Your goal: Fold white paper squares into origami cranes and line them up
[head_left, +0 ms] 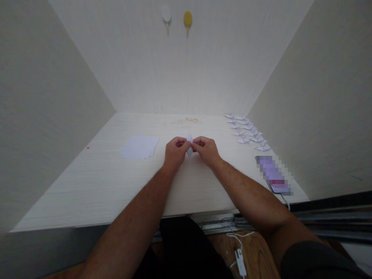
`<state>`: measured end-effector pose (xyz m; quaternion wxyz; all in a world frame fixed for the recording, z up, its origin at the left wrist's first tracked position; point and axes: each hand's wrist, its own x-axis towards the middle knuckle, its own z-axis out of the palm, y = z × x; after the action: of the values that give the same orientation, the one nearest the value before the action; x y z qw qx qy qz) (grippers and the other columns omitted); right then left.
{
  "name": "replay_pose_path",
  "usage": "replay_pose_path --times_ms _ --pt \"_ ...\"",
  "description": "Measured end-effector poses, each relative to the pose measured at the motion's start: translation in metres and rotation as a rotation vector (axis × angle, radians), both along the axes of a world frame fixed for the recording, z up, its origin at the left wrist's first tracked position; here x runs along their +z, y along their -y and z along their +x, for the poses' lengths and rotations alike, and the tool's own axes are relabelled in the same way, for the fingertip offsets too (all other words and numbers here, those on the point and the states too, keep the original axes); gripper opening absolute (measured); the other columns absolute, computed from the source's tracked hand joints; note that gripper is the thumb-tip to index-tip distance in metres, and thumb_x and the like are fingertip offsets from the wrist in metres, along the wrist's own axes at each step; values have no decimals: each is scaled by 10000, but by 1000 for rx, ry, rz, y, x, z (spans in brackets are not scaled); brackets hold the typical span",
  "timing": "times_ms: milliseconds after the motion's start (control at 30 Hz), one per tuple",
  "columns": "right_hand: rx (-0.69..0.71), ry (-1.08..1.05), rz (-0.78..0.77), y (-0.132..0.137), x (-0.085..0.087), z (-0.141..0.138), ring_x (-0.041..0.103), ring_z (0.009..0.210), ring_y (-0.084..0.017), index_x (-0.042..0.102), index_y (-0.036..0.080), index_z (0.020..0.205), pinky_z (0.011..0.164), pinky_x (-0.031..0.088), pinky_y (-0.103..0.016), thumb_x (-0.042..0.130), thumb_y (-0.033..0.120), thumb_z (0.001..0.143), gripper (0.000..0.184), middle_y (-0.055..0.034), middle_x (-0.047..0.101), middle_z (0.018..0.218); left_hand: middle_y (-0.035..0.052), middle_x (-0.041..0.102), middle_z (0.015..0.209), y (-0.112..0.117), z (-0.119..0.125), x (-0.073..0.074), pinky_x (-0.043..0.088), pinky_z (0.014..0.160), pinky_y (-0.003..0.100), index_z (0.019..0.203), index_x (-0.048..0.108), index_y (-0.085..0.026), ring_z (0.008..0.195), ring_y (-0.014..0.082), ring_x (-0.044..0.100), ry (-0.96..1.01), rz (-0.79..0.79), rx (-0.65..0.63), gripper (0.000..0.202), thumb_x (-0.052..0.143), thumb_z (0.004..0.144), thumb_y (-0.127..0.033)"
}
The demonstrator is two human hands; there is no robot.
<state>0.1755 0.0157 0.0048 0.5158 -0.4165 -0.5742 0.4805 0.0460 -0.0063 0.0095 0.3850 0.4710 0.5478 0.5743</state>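
A small piece of folded white paper (190, 151), narrow and pointed at both ends, is held upright over the middle of the table. My left hand (176, 152) pinches its left side between thumb and fingers. From the other side my right hand (207, 149) grips the paper's right edge, fingertips close to those of the left. Part of the paper is covered by my fingers. To the left lies a stack of white paper sheets (141, 146), slightly fanned. Several folded white paper cranes (243, 140) stand in rows at the back right.
On the white table (101, 186), a phone with a blurred screen (273, 174) lies at the right with a cable attached. Walls enclose the left, back and right. A white hook (166, 14) and a yellow hook (188, 18) are on the back wall. Below is a power strip (240, 262).
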Motion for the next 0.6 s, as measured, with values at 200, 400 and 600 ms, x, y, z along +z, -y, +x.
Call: replay_pose_path --times_ms 200,400,600 --pt "-4 -10 -4 -1 0 1 569 528 -116 636 197 677 533 463 -251 733 336 629 176 27 623 559 -15 615 618 -1 -2 -1 463 554 239 789 623 -176 593 126 583 -44 19 -17 194 700 698 -329" --pt "28 -17 8 1 3 0 570 545 -117 635 191 689 543 455 -252 760 349 625 212 18 638 589 -4 637 653 -1 -3 0 480 589 247 776 624 -166 611 125 596 -74 46 -16 146 685 710 -282" --pt "40 -34 -14 -1 -1 2 551 529 -109 617 191 673 519 432 -243 806 437 600 319 18 629 581 -5 640 644 -1 -3 -2 459 569 235 773 652 -158 585 111 569 -66 49 -34 159 720 700 -280"
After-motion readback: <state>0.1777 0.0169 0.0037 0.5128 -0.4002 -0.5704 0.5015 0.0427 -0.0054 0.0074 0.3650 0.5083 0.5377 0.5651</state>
